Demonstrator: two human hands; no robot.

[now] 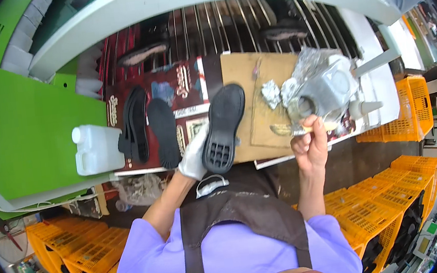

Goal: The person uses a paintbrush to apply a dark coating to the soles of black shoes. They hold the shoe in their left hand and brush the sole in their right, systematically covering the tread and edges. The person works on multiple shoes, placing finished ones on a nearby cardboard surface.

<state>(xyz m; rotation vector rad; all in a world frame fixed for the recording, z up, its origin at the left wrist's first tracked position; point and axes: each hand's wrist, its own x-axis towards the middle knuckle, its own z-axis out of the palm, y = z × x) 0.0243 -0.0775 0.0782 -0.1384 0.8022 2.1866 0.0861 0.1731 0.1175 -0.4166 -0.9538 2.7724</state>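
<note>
My left hand [193, 158], in a white glove, is closed on a black shoe sole [224, 115] and holds it upright over the bench. The sole's heel end, with its grid of square hollows, points toward me. In my bare right hand [311, 147] a small brush [283, 129] is pinched between thumb and fingers, its bristles pointing left, apart from the sole. Just beyond that hand is a tilted translucent plastic jug [335, 86] with a stained round opening. Left of the held sole lie a single black sole [163, 129] and overlapping black soles [135, 124].
Brown cardboard [247, 79] covers part of the bench, with crumpled foil [271, 94] on it. A white plastic jug [99, 150] stands at left, a nozzle bottle [365, 108] at right. Behind runs a roller rack [206, 30] carrying dark shoes [146, 50]. Orange crates [381, 193] stand around me.
</note>
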